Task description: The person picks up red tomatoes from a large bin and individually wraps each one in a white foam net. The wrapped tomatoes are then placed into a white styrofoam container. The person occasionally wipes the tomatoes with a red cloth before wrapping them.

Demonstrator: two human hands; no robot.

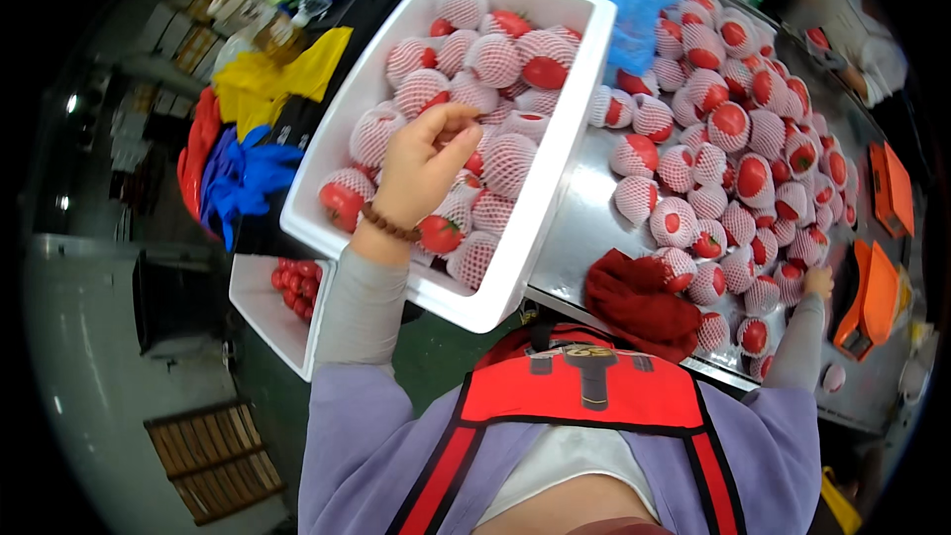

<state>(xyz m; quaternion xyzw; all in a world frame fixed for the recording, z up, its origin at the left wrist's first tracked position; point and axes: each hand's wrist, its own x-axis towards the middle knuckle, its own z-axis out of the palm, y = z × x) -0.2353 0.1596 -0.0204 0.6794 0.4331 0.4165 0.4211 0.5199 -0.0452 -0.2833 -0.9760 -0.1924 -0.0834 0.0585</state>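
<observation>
My left hand [427, 167] is over a white foam box [553, 227], fingers bent, with a gap between thumb and index finger and nothing visible in it. Beneath it, the box is filled with red tomatoes [546, 72] in pink-white foam net sleeves. Some tomatoes [343, 206] show bare red skin where the net ends. At the right, my right hand [819, 281] touches the edge of a large heap of netted tomatoes [750, 174] on a metal table [568, 238]. Its fingers are too small and partly hidden to show a grip.
A dark red cloth [643, 305] lies by the table's near edge. Orange devices [865, 301] stand right of the heap. Blue plastic film [643, 7] lies behind the box. Gloves [249, 174] hang at left above a smaller foam box [278, 316]. Another person's arm [854, 78] reaches in at upper right.
</observation>
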